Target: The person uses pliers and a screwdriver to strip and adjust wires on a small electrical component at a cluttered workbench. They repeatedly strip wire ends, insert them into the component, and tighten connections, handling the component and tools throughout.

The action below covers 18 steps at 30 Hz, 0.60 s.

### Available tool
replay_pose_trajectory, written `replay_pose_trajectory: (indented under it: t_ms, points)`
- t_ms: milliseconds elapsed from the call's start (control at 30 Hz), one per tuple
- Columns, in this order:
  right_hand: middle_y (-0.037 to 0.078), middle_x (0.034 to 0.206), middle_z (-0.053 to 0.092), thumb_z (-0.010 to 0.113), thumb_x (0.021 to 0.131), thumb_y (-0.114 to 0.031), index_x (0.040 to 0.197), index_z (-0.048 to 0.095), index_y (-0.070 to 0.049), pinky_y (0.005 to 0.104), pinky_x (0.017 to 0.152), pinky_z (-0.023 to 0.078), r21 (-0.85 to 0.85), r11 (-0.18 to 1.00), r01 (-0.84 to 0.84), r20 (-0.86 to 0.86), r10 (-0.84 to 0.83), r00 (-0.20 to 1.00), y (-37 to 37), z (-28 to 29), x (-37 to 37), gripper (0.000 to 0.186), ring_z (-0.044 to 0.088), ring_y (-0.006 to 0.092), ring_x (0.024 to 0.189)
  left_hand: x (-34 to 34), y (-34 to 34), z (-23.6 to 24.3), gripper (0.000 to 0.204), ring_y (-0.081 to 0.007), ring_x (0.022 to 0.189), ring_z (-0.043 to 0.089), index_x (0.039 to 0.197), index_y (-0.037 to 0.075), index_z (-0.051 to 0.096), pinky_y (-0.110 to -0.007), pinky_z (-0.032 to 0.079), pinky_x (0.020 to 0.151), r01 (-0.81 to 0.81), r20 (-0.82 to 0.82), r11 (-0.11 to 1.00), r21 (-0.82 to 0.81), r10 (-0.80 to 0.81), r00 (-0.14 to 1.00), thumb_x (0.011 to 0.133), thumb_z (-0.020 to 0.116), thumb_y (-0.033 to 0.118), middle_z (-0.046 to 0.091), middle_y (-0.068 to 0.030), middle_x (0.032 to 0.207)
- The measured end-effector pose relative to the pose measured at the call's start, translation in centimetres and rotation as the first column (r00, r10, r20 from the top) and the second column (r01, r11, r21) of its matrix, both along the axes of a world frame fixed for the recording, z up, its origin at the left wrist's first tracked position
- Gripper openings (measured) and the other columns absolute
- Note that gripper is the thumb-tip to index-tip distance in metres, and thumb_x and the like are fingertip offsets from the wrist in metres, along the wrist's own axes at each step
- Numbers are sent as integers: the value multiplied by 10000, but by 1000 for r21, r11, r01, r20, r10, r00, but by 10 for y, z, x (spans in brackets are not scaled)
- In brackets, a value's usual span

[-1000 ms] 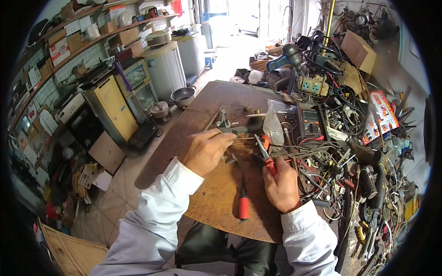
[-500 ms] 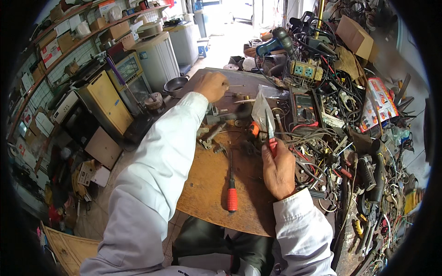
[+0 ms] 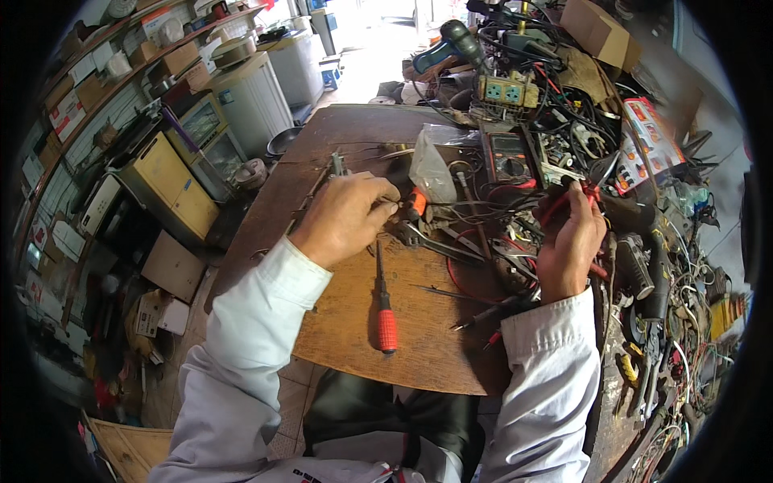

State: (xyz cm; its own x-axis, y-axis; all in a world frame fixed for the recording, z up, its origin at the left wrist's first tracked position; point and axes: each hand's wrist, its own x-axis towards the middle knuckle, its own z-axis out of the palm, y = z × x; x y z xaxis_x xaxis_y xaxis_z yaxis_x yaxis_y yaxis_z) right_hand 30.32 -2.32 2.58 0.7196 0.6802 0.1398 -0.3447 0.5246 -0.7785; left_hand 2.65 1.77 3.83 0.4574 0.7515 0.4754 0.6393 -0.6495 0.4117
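My left hand (image 3: 345, 217) is pinched over the middle of the wooden bench (image 3: 431, 350), above small metal parts; what its fingertips hold is hidden. A screwdriver with a red grip (image 3: 387, 330) lies below it. A clear plastic bag (image 3: 435, 173) and an orange-and-black object (image 3: 416, 203) sit just beyond. My right hand (image 3: 570, 241) is closed on a red-handled tool (image 3: 588, 197) at the right of the bench, beside a multimeter (image 3: 507, 153) and tangled wires.
A dense pile of tools and cables (image 3: 656, 306) lines the right. A blue heat gun (image 3: 435, 56) and cardboard box (image 3: 596, 32) are at the back right. Appliances, including a yellow cabinet (image 3: 169, 185), stand along the left wall below shelves (image 3: 88, 76). A pan (image 3: 283, 141) is beyond the bench.
My left hand reached forward, then came back toward the middle. My right hand moved right and up with the red-handled tool. Black and red test leads now show on the bench front.
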Motion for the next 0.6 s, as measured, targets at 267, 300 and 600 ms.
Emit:
replay_pose_trajectory:
  t_ms: [267,300,600]
  points:
    - [0,671,574,584,944,-128,857,599,-60,286,510,460,-59,998,-8,-79,4,997,7,-8,7,112,521,126,525,56,3,-29,309,-342,931,590,1061,14,689,-417,487,879,-6,-142,975,223,39,989,796,764,153,634,-151,975]
    - [-7,670,566,582,945,-125,853,601,-61,280,521,447,-33,999,-1,-66,-1,998,9,-9,10,114,509,118,533,58,5,-29,286,-336,901,578,1012,13,685,-415,480,863,1,-106,966,257,27,994,779,775,152,623,-145,946]
    - [59,695,604,556,953,-140,860,583,-15,324,533,483,-93,995,19,-93,-28,995,-4,8,10,159,569,172,554,48,-16,-25,248,-317,906,589,866,36,688,-420,481,791,315,-212,949,-16,-311,927,753,810,220,637,-112,891]
